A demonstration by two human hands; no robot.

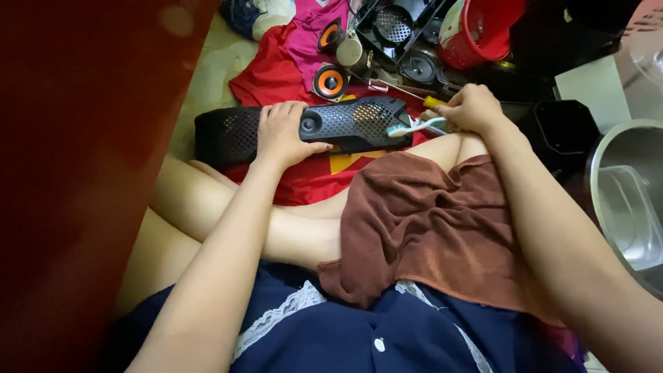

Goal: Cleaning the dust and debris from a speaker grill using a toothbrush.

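The left hand [282,132] is laid flat over the top of a long black speaker grille [304,130], with the fingers spread and the thumb stretched along its front edge; it seems that the piece is pressed down in this way so that it is kept steady against the knee. The right hand [472,109] is closed around two tools at the same time: a toothbrush [414,127] with a white and teal handle, whose head is laid against the right end of the grille, and a screwdriver [434,102] with a yellow handle, which is only partly seen behind the fingers. The brush is held low and nearly flat, probably so that the bristles can be brought to the perforated mesh. The grille is lying across the person's folded legs, over a red cloth [311,181] spread on the floor, and a brown towel [421,228] is draped on the lap just beside it, within easy reach. Further out, two small round speakers with orange cones [330,81] are placed on the cloth, and beyond them a black fan housing [392,26] and a red plastic basket [483,26] are set together with other parts. At the right edge a metal bowl [601,173] with a clear container inside is seen.
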